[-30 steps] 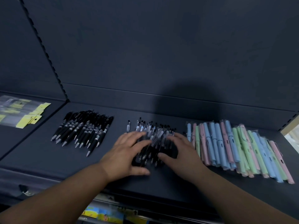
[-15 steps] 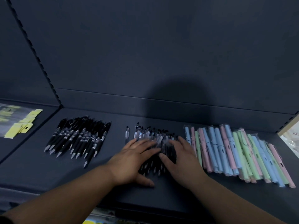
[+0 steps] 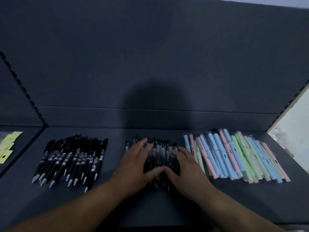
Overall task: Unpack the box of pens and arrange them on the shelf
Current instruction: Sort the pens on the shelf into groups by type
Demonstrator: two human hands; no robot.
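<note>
Both hands have drawn closer together over the last half second; the thumbs, previously apart, now meet at the near end of the pile. The middle pile of pens [image 3: 163, 149] - clear barrels with black caps - lies at the centre of the frame on the dark shelf [image 3: 150, 208], tips toward the viewer. The left hand [image 3: 133, 166] lies flat on the pile's left side with its fingers straight and spread, gripping nothing. The right hand [image 3: 187, 171] lies likewise on the right side, with its fingers extended and resting on the pens. Both hands are motion-blurred, so finer detail of contact cannot be told.

At centre left of the frame, well apart from the hands, lies a group of black pens [image 3: 71, 161], silver tips toward the viewer. At centre right, just beside the right hand, lie the pastel pens [image 3: 234, 158] - blue, pink and green, in clear sleeves. Yellow tags [image 3: 7, 144] lie at the far left edge on an adjoining shelf section. A dark back panel [image 3: 150, 56] fills the upper frame and carries a rounded shadow [image 3: 155, 104].
</note>
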